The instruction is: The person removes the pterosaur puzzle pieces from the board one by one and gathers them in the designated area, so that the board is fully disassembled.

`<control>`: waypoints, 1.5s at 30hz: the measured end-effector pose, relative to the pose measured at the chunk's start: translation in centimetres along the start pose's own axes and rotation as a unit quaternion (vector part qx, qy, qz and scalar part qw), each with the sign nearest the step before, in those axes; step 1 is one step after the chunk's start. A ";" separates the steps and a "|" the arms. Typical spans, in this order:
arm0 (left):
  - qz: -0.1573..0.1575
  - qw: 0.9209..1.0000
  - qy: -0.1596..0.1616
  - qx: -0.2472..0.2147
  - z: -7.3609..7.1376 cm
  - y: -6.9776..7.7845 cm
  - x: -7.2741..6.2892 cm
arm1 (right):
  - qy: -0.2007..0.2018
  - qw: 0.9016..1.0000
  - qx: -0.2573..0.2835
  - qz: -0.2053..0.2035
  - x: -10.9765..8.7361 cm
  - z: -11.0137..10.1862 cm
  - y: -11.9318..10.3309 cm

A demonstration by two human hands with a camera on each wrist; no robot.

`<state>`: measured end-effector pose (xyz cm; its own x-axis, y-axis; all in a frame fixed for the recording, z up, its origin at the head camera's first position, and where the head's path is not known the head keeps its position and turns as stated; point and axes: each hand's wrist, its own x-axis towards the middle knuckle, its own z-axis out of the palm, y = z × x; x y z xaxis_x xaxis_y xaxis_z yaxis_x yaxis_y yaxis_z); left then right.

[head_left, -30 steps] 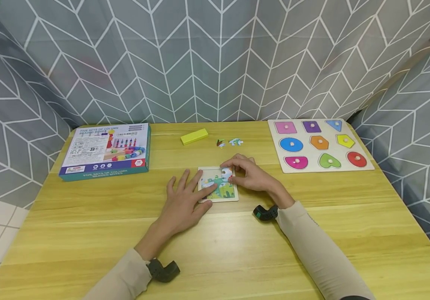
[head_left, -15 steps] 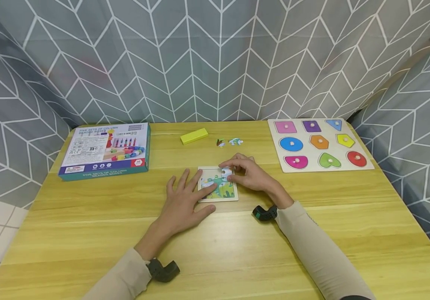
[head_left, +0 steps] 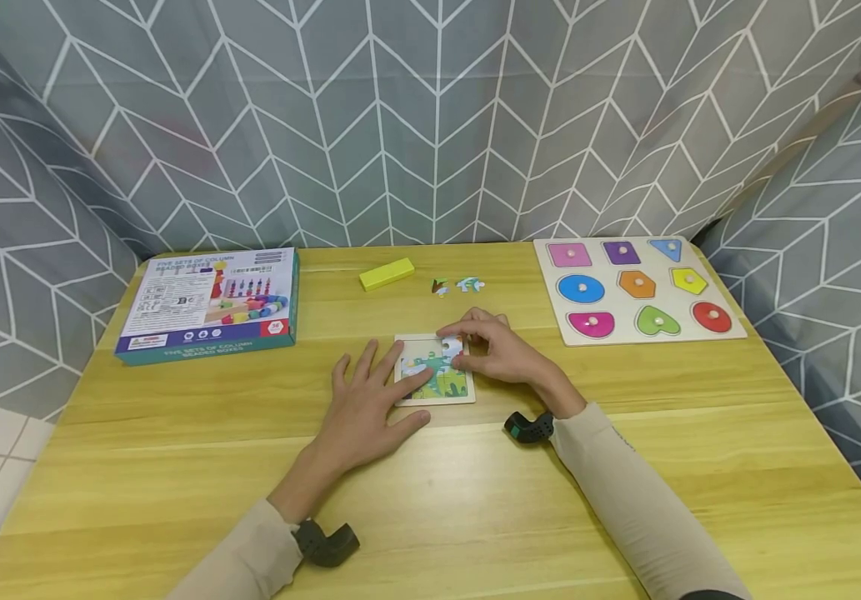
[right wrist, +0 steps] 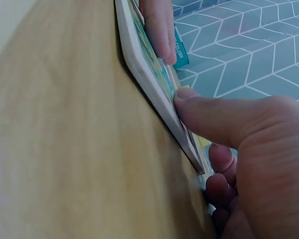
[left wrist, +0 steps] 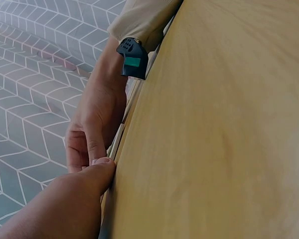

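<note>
Head view: centre frame, the puzzle board (head_left: pixel 415 350) looks mostly filled, its upper left bare; the left hand (head_left: pixel 364 410) spreads onto it, the right hand (head_left: pixel 503 348) pinches a corner piece (head_left: pixel 452 344). Two loose pieces (head_left: pixel 470 284) above apparently remain! Left wrist: grip hidden, lower left. Right wrist: thumb (right wrist: pixel 202 110) down, mid-right.

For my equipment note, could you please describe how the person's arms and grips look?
The left sleeve and right sleeve are beige; the right one has small dark marks. Also worn are a bent black left device and a similar right device with a green patch and small holes. The left grip and right grip wear no gloves.
</note>
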<state>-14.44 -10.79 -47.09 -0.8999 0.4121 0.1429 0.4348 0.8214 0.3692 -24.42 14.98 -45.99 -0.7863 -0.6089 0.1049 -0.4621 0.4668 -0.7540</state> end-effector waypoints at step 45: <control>-0.006 1.000 -0.007 0.003 0.1 0.0 0.0 | 0.074 0.997 -0.036 -0.009 0.1 0.6 0.5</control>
<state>-14.41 -10.73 -47.14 -0.9043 0.4083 0.1251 0.4245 0.8282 0.3659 -24.50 14.82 -46.75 -0.8273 -0.5186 0.2161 -0.5002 0.5047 -0.7036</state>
